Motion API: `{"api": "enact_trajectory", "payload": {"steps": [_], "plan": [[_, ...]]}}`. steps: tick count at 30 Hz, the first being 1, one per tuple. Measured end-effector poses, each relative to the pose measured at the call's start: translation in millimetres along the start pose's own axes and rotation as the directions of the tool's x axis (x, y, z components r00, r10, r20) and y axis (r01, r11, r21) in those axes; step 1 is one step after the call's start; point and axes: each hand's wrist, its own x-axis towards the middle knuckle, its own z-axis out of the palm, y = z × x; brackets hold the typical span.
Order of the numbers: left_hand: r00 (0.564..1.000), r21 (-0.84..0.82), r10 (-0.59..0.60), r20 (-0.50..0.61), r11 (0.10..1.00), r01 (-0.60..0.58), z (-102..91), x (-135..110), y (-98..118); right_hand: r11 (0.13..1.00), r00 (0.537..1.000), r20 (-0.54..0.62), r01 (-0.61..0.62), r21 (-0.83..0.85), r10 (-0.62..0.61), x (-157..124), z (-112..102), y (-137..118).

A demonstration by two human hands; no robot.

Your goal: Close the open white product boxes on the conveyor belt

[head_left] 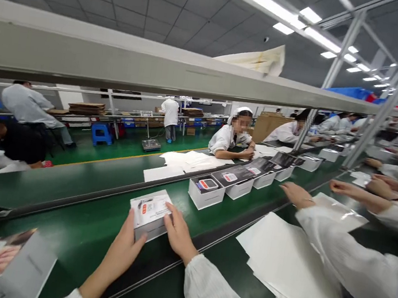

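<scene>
**Packing line: printed carton between two hands**

Item 1: printed white carton (149, 213), gripped at both sides by left hand (123, 248) and right hand (179, 233), over green conveyor belt (75, 240). Item 2: open white boxes (206, 193), in a row along the belt. Item 3: loose white sheets (288, 276), beside the belt (a co-worker's sleeve (348, 264) lies just above them).

place: factory packing line | signs: green conveyor belt (76, 230), white-gowned workers (232, 141), stacked cardboard (81, 108)
</scene>
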Motion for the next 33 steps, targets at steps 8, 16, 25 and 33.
{"api": "enact_trajectory", "payload": {"steps": [8,16,25,33], "plan": [[0.868,0.329,0.495,0.045,0.813,-0.48,-45.9,11,16,0.919,0.982,-0.039,-0.161,0.36,0.187,14,-7,11],[0.806,0.356,0.252,0.535,0.798,-0.486,-115.9,52,54,0.969,0.976,0.024,-0.219,0.116,0.217,4,-4,13],[0.798,0.389,0.147,0.585,0.812,-0.435,-150.4,35,18,0.946,0.657,-0.722,-0.324,-0.011,0.217,22,-65,35],[0.86,0.384,0.265,0.437,0.809,-0.444,-153.9,20,-11,0.952,0.771,-0.561,-0.212,0.222,0.303,61,-98,66]]}}
